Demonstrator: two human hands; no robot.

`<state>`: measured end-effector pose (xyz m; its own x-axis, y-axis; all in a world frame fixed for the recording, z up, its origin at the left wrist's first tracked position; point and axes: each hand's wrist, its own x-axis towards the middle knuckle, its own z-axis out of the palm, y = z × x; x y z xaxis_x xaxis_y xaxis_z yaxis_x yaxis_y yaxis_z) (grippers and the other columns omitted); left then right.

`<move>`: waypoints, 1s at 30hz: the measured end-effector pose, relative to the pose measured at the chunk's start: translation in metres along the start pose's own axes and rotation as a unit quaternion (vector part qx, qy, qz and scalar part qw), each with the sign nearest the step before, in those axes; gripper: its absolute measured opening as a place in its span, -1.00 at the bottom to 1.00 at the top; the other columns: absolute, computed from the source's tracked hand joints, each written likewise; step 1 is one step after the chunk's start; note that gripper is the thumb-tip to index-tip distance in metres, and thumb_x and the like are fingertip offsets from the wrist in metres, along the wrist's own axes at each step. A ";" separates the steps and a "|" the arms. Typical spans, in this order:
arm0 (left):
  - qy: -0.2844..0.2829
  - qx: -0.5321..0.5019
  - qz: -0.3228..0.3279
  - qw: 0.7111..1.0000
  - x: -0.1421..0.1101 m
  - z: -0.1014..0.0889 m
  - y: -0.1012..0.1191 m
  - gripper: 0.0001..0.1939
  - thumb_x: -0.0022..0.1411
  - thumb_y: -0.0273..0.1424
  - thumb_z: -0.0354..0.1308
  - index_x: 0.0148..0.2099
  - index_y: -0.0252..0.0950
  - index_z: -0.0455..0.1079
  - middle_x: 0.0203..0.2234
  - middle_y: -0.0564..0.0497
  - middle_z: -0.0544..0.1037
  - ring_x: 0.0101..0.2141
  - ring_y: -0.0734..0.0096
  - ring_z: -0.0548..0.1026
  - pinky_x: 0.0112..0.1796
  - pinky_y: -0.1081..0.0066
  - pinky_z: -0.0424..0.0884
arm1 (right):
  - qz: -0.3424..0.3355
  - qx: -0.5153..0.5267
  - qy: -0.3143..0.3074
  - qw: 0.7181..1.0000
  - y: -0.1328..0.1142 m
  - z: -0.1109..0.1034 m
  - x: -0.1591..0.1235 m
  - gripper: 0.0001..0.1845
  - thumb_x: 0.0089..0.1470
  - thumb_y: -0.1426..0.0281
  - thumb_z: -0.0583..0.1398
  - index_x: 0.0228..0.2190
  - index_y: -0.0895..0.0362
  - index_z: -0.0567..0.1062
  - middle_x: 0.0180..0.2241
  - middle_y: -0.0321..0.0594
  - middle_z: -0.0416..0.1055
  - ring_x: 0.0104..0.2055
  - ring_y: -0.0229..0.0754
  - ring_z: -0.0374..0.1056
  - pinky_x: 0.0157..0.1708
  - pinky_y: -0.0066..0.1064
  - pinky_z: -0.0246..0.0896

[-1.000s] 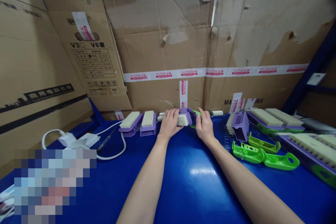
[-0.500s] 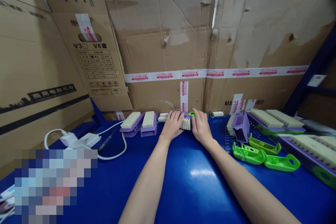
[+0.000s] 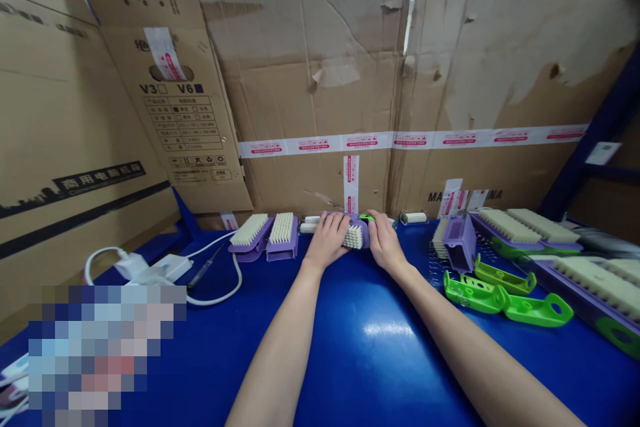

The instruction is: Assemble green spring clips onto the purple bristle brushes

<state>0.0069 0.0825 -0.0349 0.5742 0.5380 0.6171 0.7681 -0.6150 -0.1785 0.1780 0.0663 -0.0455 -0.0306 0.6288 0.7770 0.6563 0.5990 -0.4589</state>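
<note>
At the far side of the blue table, my left hand (image 3: 327,239) is closed around a purple scrubbing brush (image 3: 354,237) with its off-white bristles facing up and toward me. My right hand (image 3: 386,241) grips a bright green plastic piece (image 3: 367,217) at the brush's right end. Most of that green piece is hidden behind the fingers and the brush. To the left of my hands lie two more purple brushes, a tilted one (image 3: 250,230) and a straighter one (image 3: 282,233), bristles up. White cylindrical rollers (image 3: 307,227) lie behind my left hand.
Another white roller (image 3: 414,218) lies right of my hands. Farther right are a purple brush body (image 3: 459,243) on its side, several green plastic parts (image 3: 537,309) and large brushes (image 3: 510,225). A screwdriver (image 3: 204,269) and white cables (image 3: 220,300) lie left. Cardboard (image 3: 310,93) walls the back.
My right hand has shifted slightly left with the green piece, bringing it up against the brush. The brush has dropped a little and turned. My left hand has stayed nearly in place.
</note>
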 end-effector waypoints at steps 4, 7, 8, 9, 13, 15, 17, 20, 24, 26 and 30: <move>0.000 0.009 0.003 1.000 0.000 0.001 0.000 -0.35 0.06 -0.30 0.16 0.16 -0.37 0.06 0.03 -0.27 0.31 0.08 0.03 0.25 0.13 0.01 0.03 | -0.009 -0.025 -0.008 1.000 -0.002 -0.001 -0.001 -0.57 0.24 0.25 -0.16 0.00 0.17 0.26 -0.12 -0.01 0.31 -0.04 -0.05 0.27 -0.07 -0.17 0.23; 0.004 0.008 -0.001 1.000 0.000 0.001 0.000 -0.33 0.04 -0.30 0.18 0.16 -0.41 0.06 0.03 -0.29 0.31 0.09 0.02 0.25 0.14 0.03 0.03 | -0.018 -0.017 0.002 1.000 -0.003 -0.001 -0.001 -0.56 0.23 0.26 -0.16 0.00 0.20 0.27 -0.13 0.02 0.32 -0.05 -0.06 0.28 -0.06 -0.18 0.23; 0.005 0.005 -0.001 1.000 0.000 0.001 0.000 -0.32 0.04 -0.31 0.18 0.17 -0.41 0.05 0.04 -0.30 0.31 0.10 0.03 0.24 0.14 0.03 0.04 | -0.015 -0.009 0.009 1.000 -0.003 -0.001 0.000 -0.56 0.23 0.25 -0.16 -0.01 0.21 0.28 -0.13 0.02 0.33 -0.06 -0.06 0.29 -0.05 -0.18 0.22; 0.005 -0.001 0.000 1.000 0.000 0.001 0.000 -0.32 0.05 -0.31 0.18 0.17 -0.41 0.04 0.04 -0.30 0.31 0.10 0.03 0.23 0.14 0.03 0.04 | -0.007 0.000 0.018 1.000 -0.002 -0.002 0.001 -0.56 0.23 0.25 -0.16 -0.02 0.21 0.29 -0.13 0.01 0.35 -0.06 -0.07 0.30 -0.04 -0.17 0.22; 0.025 -0.031 -0.022 0.999 -0.001 0.000 -0.003 -0.29 0.06 -0.31 0.14 0.21 -0.38 -0.01 0.10 -0.30 0.26 0.14 0.01 0.19 0.12 0.02 0.08 | 0.019 0.048 0.032 0.998 -0.001 -0.004 0.002 -0.55 0.23 0.22 -0.15 -0.05 0.17 0.35 -0.10 -0.05 0.42 -0.05 -0.09 0.34 -0.03 -0.18 0.23; 0.042 -0.046 -0.043 0.997 -0.001 0.000 -0.004 -0.27 0.06 -0.31 0.13 0.23 -0.38 -0.04 0.11 -0.30 0.24 0.13 -0.01 0.20 0.11 0.01 0.11 | 0.008 0.054 0.019 0.998 -0.002 -0.003 0.002 -0.54 0.23 0.23 -0.15 -0.02 0.16 0.34 -0.06 -0.06 0.41 -0.01 -0.09 0.33 -0.01 -0.19 0.23; 0.050 -0.057 -0.052 0.996 -0.002 -0.001 -0.005 -0.27 0.06 -0.31 0.12 0.23 -0.39 -0.04 0.10 -0.30 0.25 0.11 0.00 0.22 0.10 0.01 0.14 | -0.005 0.040 0.022 0.999 -0.004 -0.001 0.000 -0.53 0.23 0.24 -0.16 0.00 0.17 0.32 -0.03 -0.04 0.40 0.02 -0.09 0.32 0.02 -0.18 0.21; 0.055 -0.061 -0.052 0.995 -0.002 -0.001 -0.006 -0.28 0.06 -0.30 0.11 0.23 -0.39 -0.02 0.09 -0.29 0.27 0.10 0.00 0.23 0.09 0.02 0.15 | -0.006 0.003 0.037 0.999 -0.007 0.003 -0.001 -0.54 0.24 0.26 -0.16 0.01 0.20 0.32 -0.05 0.01 0.39 0.01 -0.07 0.31 0.00 -0.17 0.22; 0.051 -0.056 -0.042 0.996 -0.001 -0.001 -0.005 -0.28 0.05 -0.28 0.11 0.22 -0.38 0.00 0.08 -0.27 0.26 0.09 0.00 0.24 0.09 0.03 0.15 | 0.000 -0.038 0.063 0.997 -0.007 0.005 0.000 -0.54 0.23 0.27 -0.14 -0.02 0.23 0.34 -0.12 0.04 0.40 -0.05 -0.05 0.32 -0.08 -0.19 0.25; 0.051 -0.058 -0.035 0.996 0.000 -0.002 -0.003 -0.29 0.04 -0.28 0.12 0.21 -0.38 0.01 0.08 -0.27 0.27 0.09 0.00 0.23 0.09 0.04 0.14 | 0.006 -0.058 0.074 0.996 -0.008 0.003 0.000 -0.55 0.22 0.26 -0.13 -0.05 0.21 0.36 -0.17 0.02 0.40 -0.11 -0.05 0.33 -0.14 -0.22 0.28; 0.049 -0.061 -0.022 0.997 0.000 -0.003 -0.002 -0.29 0.02 -0.29 0.13 0.20 -0.40 0.03 0.06 -0.27 0.28 0.08 0.00 0.23 0.10 0.05 0.12 | 0.026 -0.119 0.060 0.991 -0.010 -0.001 0.001 -0.56 0.21 0.23 -0.10 -0.06 0.16 0.39 -0.22 -0.04 0.39 -0.22 -0.06 0.36 -0.33 -0.31 0.29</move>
<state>0.0047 0.0816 -0.0323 0.5055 0.5102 0.6958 0.7483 -0.6608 -0.0591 0.1716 0.0606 -0.0394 0.0879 0.5838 0.8071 0.8137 0.4253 -0.3962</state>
